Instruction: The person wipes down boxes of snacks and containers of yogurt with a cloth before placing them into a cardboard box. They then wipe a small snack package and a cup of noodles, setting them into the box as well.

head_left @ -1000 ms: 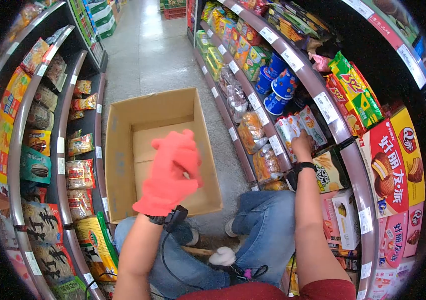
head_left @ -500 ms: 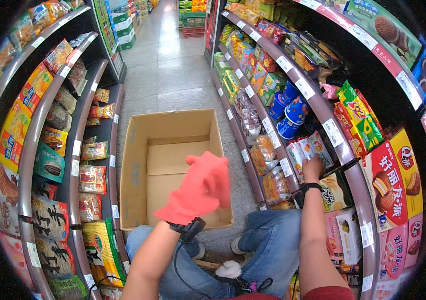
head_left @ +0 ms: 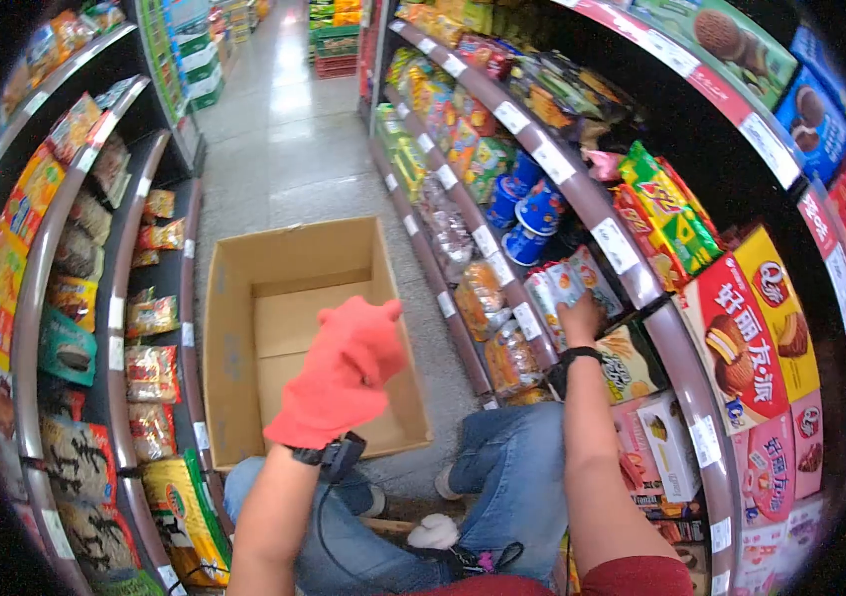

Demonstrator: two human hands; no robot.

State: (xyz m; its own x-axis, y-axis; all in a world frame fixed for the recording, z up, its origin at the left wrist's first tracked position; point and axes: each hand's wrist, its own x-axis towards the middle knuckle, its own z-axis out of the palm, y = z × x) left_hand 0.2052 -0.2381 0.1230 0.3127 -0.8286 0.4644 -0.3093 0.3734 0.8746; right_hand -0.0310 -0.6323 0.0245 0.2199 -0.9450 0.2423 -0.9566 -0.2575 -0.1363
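Note:
My left hand (head_left: 344,368), in a coral-red glove, hangs over the brown cardboard box (head_left: 405,397), which stands open on the floor. The glove hides how its fingers lie, and nothing shows in it. At the right-hand shelf, my bare right hand (head_left: 580,320) has its bent fingers on a white snack packet (head_left: 546,294) in a row of similar packets. Part of the row is hidden behind that hand. Blue tubs (head_left: 525,243) stand just behind these packets, and a green and cream snack pack (head_left: 632,363) lies on the near side.
Stocked shelves line both sides of the aisle, with bagged snacks (head_left: 152,375) on the left and a red pie carton (head_left: 736,343) on the right. My jeans-clad knees (head_left: 512,447) flank the box's near end. Crates (head_left: 336,52) stand far down the aisle.
The view has swung to the right, so the scene sits further left. My gloved hand has turned over the box. My right hand stays at the white packets, fingers a little further over them.

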